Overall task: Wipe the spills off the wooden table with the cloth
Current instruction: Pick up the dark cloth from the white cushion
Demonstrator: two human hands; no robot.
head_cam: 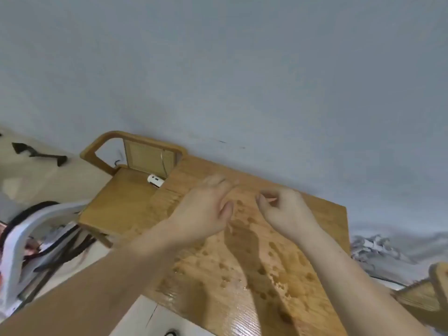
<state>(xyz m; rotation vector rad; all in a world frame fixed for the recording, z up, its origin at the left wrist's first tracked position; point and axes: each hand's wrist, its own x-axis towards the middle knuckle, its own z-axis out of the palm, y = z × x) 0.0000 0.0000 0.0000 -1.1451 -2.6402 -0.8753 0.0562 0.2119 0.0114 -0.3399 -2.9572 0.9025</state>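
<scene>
Spills [243,242] across wooden table [327,215]

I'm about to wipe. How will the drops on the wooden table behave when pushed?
The drops sit as separate beads on the glossy wooden table, so they will probably slide and smear rather than soak in. Some lie near its edge, so a push that way may send liquid over.

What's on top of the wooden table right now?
Wet spills lie scattered over the wooden table. The left hand and right hand hover above it, and the forearms hide part of the surface. No cloth shows on the visible part.
</scene>
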